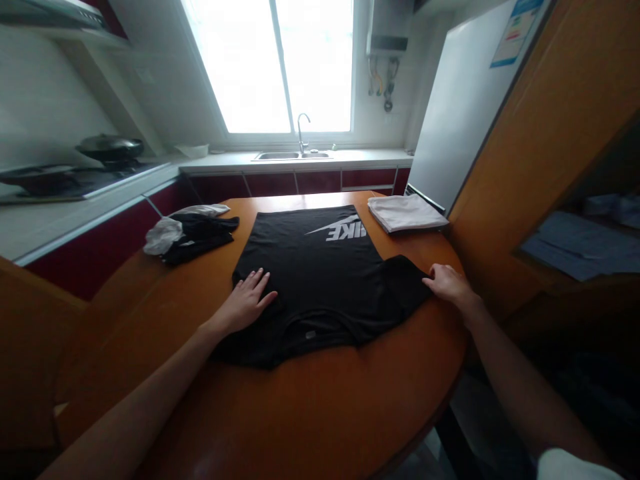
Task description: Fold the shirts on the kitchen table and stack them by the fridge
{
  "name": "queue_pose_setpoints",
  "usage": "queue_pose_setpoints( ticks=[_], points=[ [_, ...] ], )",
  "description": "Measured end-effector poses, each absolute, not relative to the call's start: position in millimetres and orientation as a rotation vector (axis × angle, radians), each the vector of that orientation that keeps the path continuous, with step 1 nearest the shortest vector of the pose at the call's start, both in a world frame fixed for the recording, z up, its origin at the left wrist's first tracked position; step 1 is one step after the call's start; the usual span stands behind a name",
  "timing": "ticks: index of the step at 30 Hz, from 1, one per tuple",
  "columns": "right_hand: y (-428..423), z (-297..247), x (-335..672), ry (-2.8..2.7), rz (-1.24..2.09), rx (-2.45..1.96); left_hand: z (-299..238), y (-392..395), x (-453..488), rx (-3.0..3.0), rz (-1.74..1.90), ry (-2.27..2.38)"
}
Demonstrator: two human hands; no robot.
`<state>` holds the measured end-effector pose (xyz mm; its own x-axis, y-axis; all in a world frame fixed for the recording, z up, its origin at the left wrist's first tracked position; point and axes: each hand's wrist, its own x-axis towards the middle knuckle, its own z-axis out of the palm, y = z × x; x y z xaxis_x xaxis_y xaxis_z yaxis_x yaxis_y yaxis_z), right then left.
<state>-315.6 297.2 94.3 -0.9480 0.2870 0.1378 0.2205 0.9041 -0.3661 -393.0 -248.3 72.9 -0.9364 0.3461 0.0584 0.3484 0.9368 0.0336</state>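
A black T-shirt (310, 273) with a white logo lies spread out on the wooden table (320, 407), its collar toward me and its hem toward the window. My left hand (247, 300) rests flat on the shirt near its left sleeve, fingers spread. At the other side, my right hand (447, 281) pinches the edge of the right sleeve, which is stretched out sideways. The left sleeve is partly hidden under my left hand and forearm.
Crumpled black and white clothes (195, 233) lie at the table's far left. Folded white cloth (407, 212) sits at the far right. Beyond the table are a counter with a sink (280, 156), a stove (90, 181) and a refrigerator (455, 107).
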Motion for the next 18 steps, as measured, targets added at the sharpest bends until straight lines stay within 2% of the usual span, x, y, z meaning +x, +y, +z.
queue_pose_setpoints(
  ticks=[4, 10, 13, 18],
  points=[
    [294.0, 104.7, -320.3, -2.987, 0.586, -0.389, 72.9, -248.5, -393.9, -0.543, -0.064, -3.028],
    [248.1, 151.3, -330.2, -2.715, 0.827, -0.141, 72.0, -248.8, -394.1, -0.55, -0.073, -3.036],
    [207.6, 170.8, -331.3, -2.616, 0.901, 0.09, 71.6, -249.6, -394.7, -0.553, -0.071, -3.036],
    [162.2, 174.3, -344.0, -2.671, 1.304, 0.591, 70.5, -250.8, -396.0, -0.551, -0.074, -3.021]
  ],
)
